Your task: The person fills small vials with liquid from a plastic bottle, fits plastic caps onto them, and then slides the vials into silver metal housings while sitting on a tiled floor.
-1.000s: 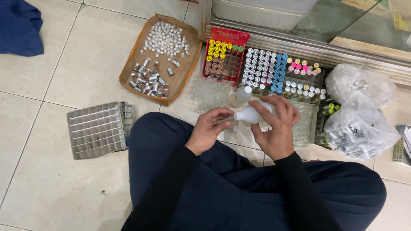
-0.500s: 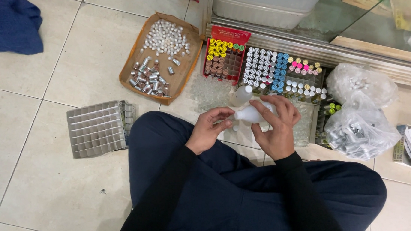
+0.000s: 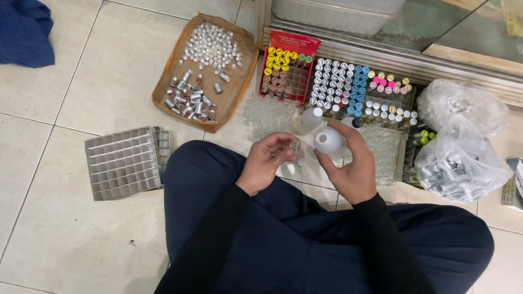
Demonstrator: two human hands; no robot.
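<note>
A: What's changing w/ the white plastic bottle (image 3: 327,140)?
B: Right hand (image 3: 351,168) is tipping it upright now; fingers clamped round it, above floor by knees. Left hand (image 3: 268,162) is pinching small clear glass vial (image 3: 295,145), just beside it.
A: Meaning?
B: Prob. pouring's paused.

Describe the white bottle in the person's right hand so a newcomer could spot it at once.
Start at the dark-trousered lap at the bottom; just above the knees, the right hand grips a white bottle. Unlike the other white bottle standing on the floor beyond, it is lifted and faces the left hand.
</note>
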